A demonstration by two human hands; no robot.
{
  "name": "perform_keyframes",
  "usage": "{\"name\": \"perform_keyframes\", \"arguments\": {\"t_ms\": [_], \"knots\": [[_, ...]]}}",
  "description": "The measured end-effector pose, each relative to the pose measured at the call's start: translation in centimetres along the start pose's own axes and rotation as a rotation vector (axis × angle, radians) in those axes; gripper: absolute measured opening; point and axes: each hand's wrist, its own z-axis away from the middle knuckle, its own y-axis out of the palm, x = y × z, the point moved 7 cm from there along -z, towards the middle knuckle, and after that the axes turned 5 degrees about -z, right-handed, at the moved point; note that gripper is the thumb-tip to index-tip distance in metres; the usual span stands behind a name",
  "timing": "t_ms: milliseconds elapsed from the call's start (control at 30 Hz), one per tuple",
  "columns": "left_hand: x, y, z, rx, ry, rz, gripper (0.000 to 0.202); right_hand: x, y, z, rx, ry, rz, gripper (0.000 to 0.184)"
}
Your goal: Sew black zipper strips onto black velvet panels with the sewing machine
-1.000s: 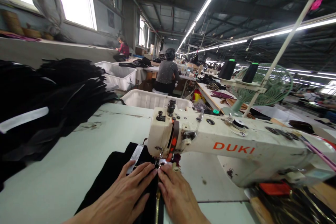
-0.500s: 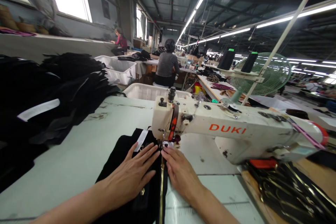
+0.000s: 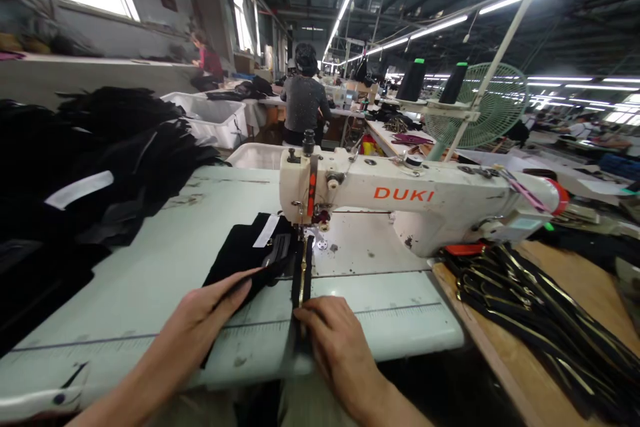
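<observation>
Your left hand (image 3: 210,312) was gripping the edge of a black fabric panel (image 3: 245,259), holding it slightly off the sewing table, with the fingers pointing toward the needle. Your right hand (image 3: 334,347) lay to its right, fingers curved and pressing down on a gold-toothed zipper (image 3: 303,273) without closing around it. The zipper ran straight away from you, beside the panel, up to the presser foot (image 3: 320,217) of a white DUKI sewing machine (image 3: 400,195), whose long arm stretched out beyond your right hand. A small white label (image 3: 266,231) sat on the panel, just past your left fingers. A pale green sewing table (image 3: 125,293) spread beneath both hands. Well left of your left hand rose a heap of black fabric pieces (image 3: 115,140). Right of your right hand, on a wooden board (image 3: 565,267), lay a bundle of black zippers with gold teeth (image 3: 530,320). Far ahead of your hands, past a white plastic bin (image 3: 257,157), a seated co-worker (image 3: 303,97) had their back to you.
</observation>
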Motion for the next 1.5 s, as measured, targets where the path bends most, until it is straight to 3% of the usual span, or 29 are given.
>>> {"name": "perform_keyframes", "arguments": {"t_ms": [33,133,233,333,400,500,567,667,767,933,1133,1333,1433,1500], "knots": [[-0.3,-0.5,-0.4,-0.011,-0.054,0.022,0.043,-1.0,-1.0,-0.6,-0.061,0.083,-0.133,0.025],[-1.6,-1.3,-1.2,-0.021,-0.1,0.014,0.051,-5.0,-4.7,-2.5,-0.193,0.27,-0.355,0.046],[-2.4,-1.3,-1.4,-0.004,-0.087,0.002,0.051,-7.5,-8.7,-5.0,-0.215,0.277,-0.367,0.057],[-2.8,-1.3,-1.5,0.009,-0.065,0.025,0.05,-6.6,-10.6,-6.8,-0.15,0.23,-0.351,0.052],[-3.0,-1.0,-1.2,0.037,-0.033,0.028,0.05,-4.0,-9.6,-6.8,-0.048,0.137,-0.31,0.042],[-3.1,-0.2,-0.2,0.052,0.09,-0.077,0.042,1.2,-5.0,-4.5,0.152,-0.186,-0.006,0.026],[-3.3,0.6,1.0,0.028,0.251,-0.234,0.04,3.0,-1.7,-2.0,0.144,-0.326,0.293,0.03],[-3.5,2.9,3.6,0.056,0.542,-0.482,0.066,3.4,0.8,0.8,0.023,-0.344,0.433,0.028],[-3.3,4.8,5.3,0.073,0.698,-0.593,0.088,3.5,1.1,2.2,-0.04,-0.39,0.387,0.028],[-3.4,5.7,5.7,0.024,0.766,-0.651,0.089,3.9,0.2,2.4,-0.089,-0.409,0.354,0.033],[-3.7,5.5,5.2,0.044,0.784,-0.621,0.088,4.1,0.1,2.5,-0.136,-0.414,0.336,0.031],[-1.5,6.0,5.2,0.238,0.671,-0.611,0.077,3.8,0.9,2.6,-0.122,-0.483,0.381,0.027],[-1.3,5.6,4.9,0.246,0.642,-0.571,0.086,3.2,1.9,3.1,-0.123,-0.533,0.43,0.024],[-1.9,5.3,4.7,0.234,0.686,-0.522,0.086,2.3,1.9,3.0,-0.115,-0.484,0.404,0.021]]}}
